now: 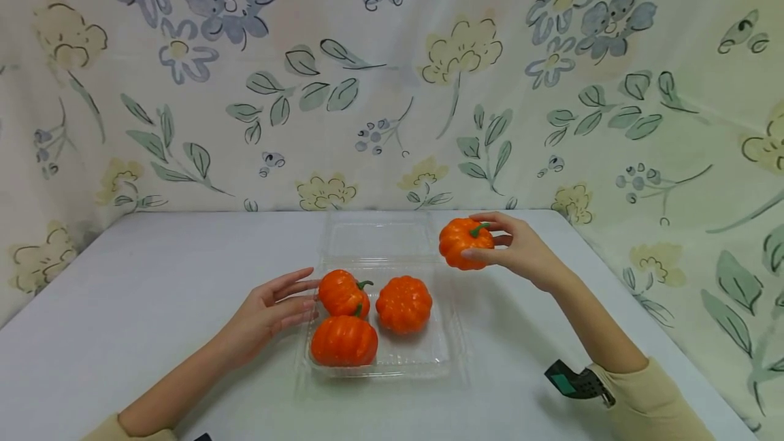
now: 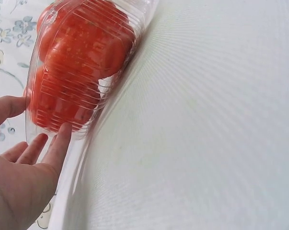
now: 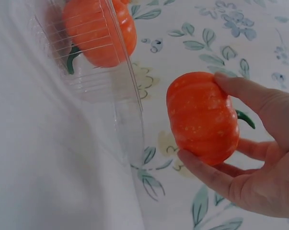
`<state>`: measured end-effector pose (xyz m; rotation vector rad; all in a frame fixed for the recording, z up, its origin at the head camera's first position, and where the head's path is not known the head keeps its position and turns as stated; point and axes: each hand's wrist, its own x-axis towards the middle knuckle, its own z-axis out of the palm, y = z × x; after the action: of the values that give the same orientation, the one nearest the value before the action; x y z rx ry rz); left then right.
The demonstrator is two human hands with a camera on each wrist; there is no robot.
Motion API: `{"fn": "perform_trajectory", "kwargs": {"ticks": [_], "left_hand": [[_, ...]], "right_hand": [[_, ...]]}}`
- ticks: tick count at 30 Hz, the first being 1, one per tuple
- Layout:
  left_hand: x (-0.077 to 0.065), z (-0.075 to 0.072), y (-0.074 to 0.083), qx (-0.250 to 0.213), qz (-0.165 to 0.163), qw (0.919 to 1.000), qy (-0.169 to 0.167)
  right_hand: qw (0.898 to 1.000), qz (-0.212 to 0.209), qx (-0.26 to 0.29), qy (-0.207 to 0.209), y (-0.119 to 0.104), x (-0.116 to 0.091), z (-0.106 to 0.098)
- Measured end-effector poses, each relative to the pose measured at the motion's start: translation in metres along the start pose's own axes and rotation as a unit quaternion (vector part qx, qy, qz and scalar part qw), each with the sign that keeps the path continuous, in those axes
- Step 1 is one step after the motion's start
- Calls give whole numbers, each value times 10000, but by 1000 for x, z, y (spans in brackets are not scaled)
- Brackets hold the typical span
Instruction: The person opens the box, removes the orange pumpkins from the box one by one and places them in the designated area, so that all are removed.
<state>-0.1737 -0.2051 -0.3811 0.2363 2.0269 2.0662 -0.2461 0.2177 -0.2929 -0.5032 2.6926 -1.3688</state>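
Observation:
My right hand [image 1: 520, 250] holds a small orange toy pumpkin [image 1: 462, 243] with a green stem, its thumb and fingers set around the sides. The pumpkin is up off the table, beyond the back right of a clear plastic clamshell box [image 1: 422, 356]. Inside the box are three more pumpkins: one at the back left [image 1: 339, 291], one at the front left [image 1: 344, 342] and one toward the middle [image 1: 404, 305], whose stem is hidden. My left hand [image 1: 269, 308] rests its extended fingertips [image 2: 63, 132] at the box's left wall, beside the back-left pumpkin.
The box's clear lid [image 1: 376, 240] lies folded back toward the far edge of the white table [image 1: 202, 264]. A floral curtain [image 1: 392, 87] hangs behind the table and along its right side. A black strap device [image 1: 578, 383] sits at the right sleeve.

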Motion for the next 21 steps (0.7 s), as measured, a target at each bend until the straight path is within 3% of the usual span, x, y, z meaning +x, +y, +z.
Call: {"fn": "perform_trajectory", "kwargs": {"ticks": [21], "left_hand": [[-3,-1,1,31,32,10000,41]], "right_hand": [[9997,173,-161,102,13,-6,-11]]}}
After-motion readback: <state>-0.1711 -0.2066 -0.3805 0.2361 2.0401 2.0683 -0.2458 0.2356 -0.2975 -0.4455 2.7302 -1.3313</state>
